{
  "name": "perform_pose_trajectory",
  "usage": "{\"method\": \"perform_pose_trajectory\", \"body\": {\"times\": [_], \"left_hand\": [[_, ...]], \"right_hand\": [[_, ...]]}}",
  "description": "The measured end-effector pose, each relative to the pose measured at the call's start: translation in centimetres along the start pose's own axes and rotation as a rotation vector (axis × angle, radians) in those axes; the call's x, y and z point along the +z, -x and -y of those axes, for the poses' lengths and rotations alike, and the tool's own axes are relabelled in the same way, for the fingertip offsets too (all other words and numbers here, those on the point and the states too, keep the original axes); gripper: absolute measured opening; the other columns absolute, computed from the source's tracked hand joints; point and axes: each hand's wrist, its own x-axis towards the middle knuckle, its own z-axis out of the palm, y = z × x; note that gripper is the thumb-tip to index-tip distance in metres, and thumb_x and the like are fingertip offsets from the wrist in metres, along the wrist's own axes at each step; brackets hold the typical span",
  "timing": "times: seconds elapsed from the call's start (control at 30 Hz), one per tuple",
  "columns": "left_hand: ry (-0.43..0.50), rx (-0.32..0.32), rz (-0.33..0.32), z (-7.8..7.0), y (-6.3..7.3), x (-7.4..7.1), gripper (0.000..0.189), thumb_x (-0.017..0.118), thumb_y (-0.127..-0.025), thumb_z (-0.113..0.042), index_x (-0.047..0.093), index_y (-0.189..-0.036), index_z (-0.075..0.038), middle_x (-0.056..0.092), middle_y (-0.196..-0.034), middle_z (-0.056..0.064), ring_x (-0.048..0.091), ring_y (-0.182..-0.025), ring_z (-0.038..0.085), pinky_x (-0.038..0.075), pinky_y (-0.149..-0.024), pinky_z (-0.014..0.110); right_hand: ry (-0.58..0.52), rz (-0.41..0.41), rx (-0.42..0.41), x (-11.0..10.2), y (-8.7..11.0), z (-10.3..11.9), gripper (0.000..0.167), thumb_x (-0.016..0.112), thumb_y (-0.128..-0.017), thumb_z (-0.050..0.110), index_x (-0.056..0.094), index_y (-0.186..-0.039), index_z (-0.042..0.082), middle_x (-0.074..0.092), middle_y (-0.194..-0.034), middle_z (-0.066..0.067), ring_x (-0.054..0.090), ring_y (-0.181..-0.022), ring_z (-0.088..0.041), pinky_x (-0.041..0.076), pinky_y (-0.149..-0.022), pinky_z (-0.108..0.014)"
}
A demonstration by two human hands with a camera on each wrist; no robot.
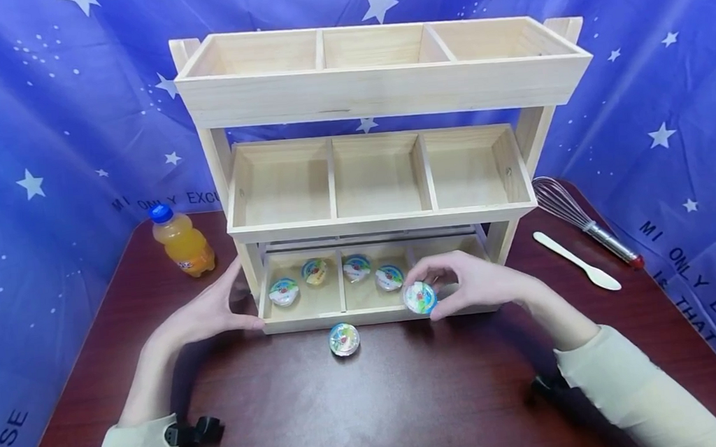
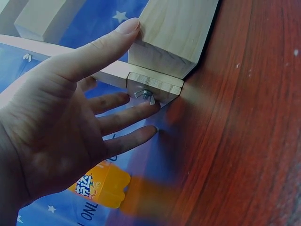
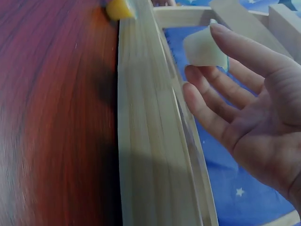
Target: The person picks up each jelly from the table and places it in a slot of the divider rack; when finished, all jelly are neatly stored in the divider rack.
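My right hand (image 1: 479, 280) pinches a small jelly cup (image 1: 420, 297) between thumb and fingers, over the front edge of the wooden rack's bottom tray (image 1: 305, 322). In the right wrist view the held cup shows its pale side, raised above the tray's front board. With fingers extended, my left hand (image 1: 197, 313) stands at the rack's left post, its thumb at the tray's front left corner. Two jelly cups (image 1: 284, 292) lie in the left compartment and two more jelly cups (image 1: 357, 268) in the middle one. Another jelly cup (image 1: 345, 339) sits on the table before the tray.
Above are the rack's middle tray (image 1: 383, 223) and top tray (image 1: 385, 91), each split into three compartments. An orange drink bottle (image 1: 184, 241) stands left of the rack. A whisk (image 1: 585, 223) and a pale spoon (image 1: 575, 260) lie on its right. A blue starry curtain (image 1: 29, 137) surrounds the table.
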Motion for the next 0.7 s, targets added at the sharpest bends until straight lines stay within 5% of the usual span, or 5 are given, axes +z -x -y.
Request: {"method": "perform_pose_trajectory", "body": {"times": [0.27,0.7], "left_hand": [[-0.004,-0.004,-0.001,-0.1,-0.1,-0.1,0.129,0.092,-0.077,-0.033,-0.005,-0.162,-0.049,0.016,-0.173,0.010,0.052,-0.137,0.041,0.040,-0.116,0.065],[0.012,0.003,0.004,0.0,0.1,0.0,0.128,0.091,-0.078,-0.030,-0.003,-0.162,-0.048,0.017,-0.172,0.010,0.052,-0.137,0.041,0.040,-0.116,0.065]], "right_hand": [[0.005,-0.127,0.048,-1.9,0.7,-1.0,0.054,0.087,-0.079,0.004,0.065,-0.128,0.002,0.071,-0.114,-0.012,0.071,-0.100,-0.008,0.060,-0.093,-0.024],[0.160,-0.250,0.185,-3.4,0.5,-3.3,0.049,0.087,-0.081,0.011,0.068,-0.126,0.008,0.073,-0.113,-0.010,0.069,-0.095,-0.011,0.059,-0.085,-0.023]]}}
